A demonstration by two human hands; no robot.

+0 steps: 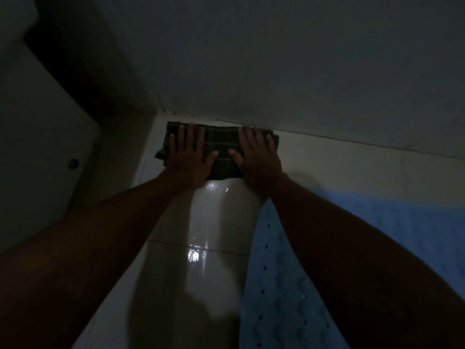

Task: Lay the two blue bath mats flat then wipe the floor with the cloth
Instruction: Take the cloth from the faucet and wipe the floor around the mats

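Cloth lies on the floor beneath both flat hands, left and right, fingers spread

2 hands, 1 cloth, 1 blue mat

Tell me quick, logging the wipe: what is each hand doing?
Left hand: open, flat on the cloth.
Right hand: open, flat on the cloth.

Cloth against the wall, mat to its right.
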